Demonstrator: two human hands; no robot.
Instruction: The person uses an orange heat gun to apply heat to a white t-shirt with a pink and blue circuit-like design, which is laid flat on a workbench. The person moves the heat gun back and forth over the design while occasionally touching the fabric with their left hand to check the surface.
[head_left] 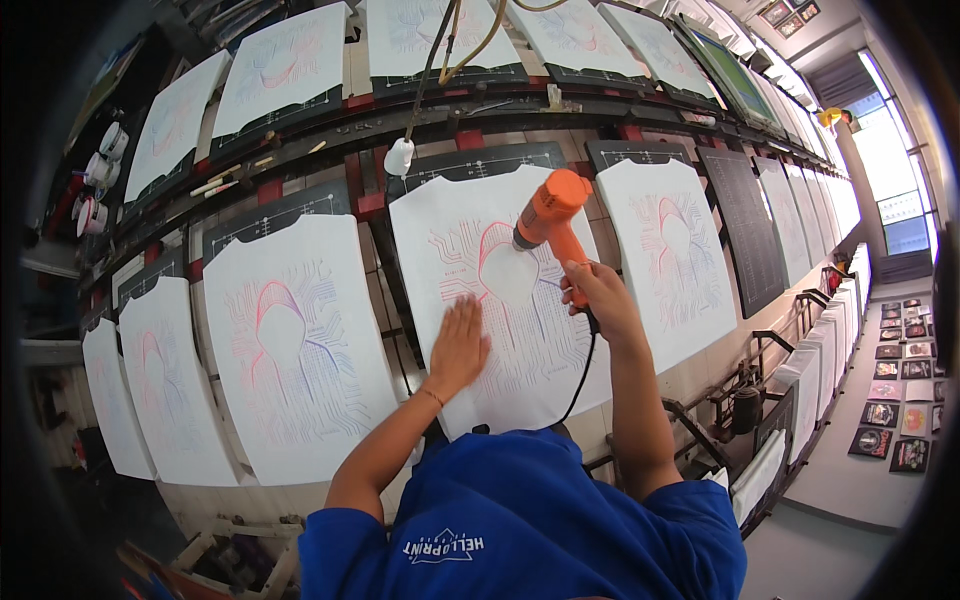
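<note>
In my right hand [598, 293] is an orange heat gun [556, 218], gripped by its handle. Its metal nozzle points down and left over the white T-shirt [520, 375] in front of me. A red-and-blue circuit-line print [497, 236] covers the middle of that shirt, around a blank head-like shape. My left hand [461, 345] lies flat on the left side of the print, fingers stretched out. The shirt is spread on a dark printing board [490, 160], whose far edge shows past the collar. From the handle's lower end a black cord [583, 373] runs down toward me.
More printed white shirts lie on boards at left [290, 420] and right [672, 270]. A bare dark board [742, 230] stands farther right. Behind runs a dark rail [330, 145] with small tools. A white object [399, 157] hangs from a cable. Tubs [100, 170] stand far left.
</note>
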